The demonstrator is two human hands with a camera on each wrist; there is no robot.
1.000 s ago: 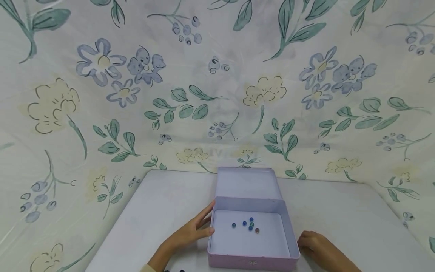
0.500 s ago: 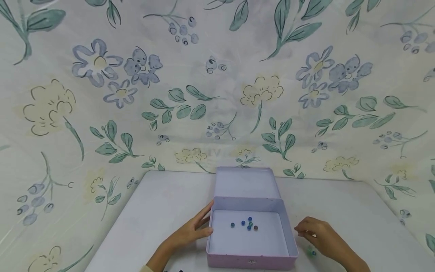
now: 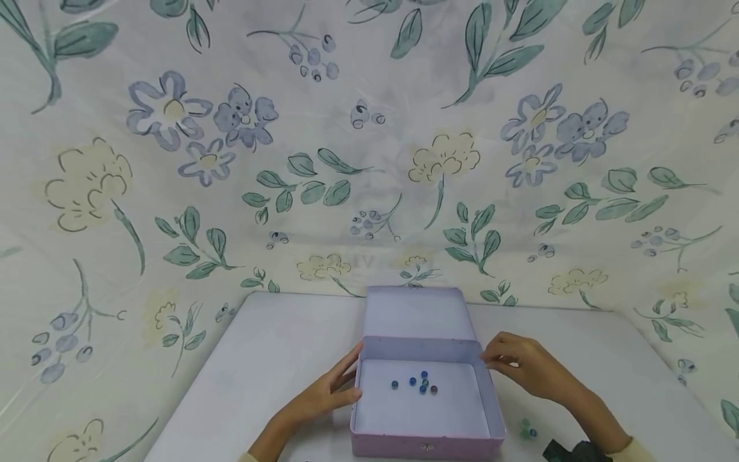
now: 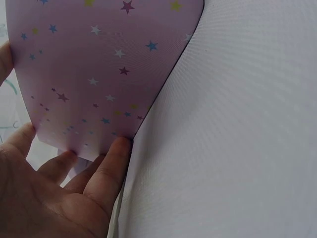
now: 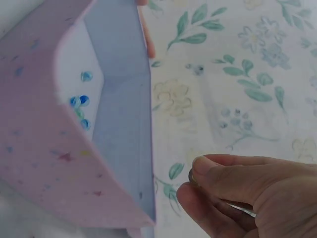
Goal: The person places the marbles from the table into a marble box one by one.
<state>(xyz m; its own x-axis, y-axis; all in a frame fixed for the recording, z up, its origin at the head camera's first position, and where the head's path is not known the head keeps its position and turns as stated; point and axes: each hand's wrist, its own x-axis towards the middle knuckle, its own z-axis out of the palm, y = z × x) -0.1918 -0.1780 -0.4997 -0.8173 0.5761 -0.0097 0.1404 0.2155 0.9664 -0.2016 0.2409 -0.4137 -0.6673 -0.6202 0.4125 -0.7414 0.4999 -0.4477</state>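
Observation:
A lilac metal box (image 3: 427,446) stands on the white table with its lid (image 3: 418,312) tipped back. Several glass marbles (image 3: 412,381), mostly blue and green with one brownish, lie on its white floor. My left hand (image 3: 320,394) rests against the box's left side; in the left wrist view its fingers (image 4: 110,173) touch the star-printed wall. At the right wall's far end, my right hand (image 3: 531,367) is level with the rim. Thumb and forefinger pinch a small dark round thing, probably a marble (image 5: 190,175), mostly hidden by the fingertips.
A few more green and blue marbles (image 3: 528,430) lie on the table (image 3: 271,346) right of the box. A black device (image 3: 577,451) sits by my right wrist. Floral cloth (image 3: 323,212) hangs behind the table.
My right hand has risen from the table beside the box and moved forward and left to the rim, uncovering the loose marbles. The left hand stays against the box.

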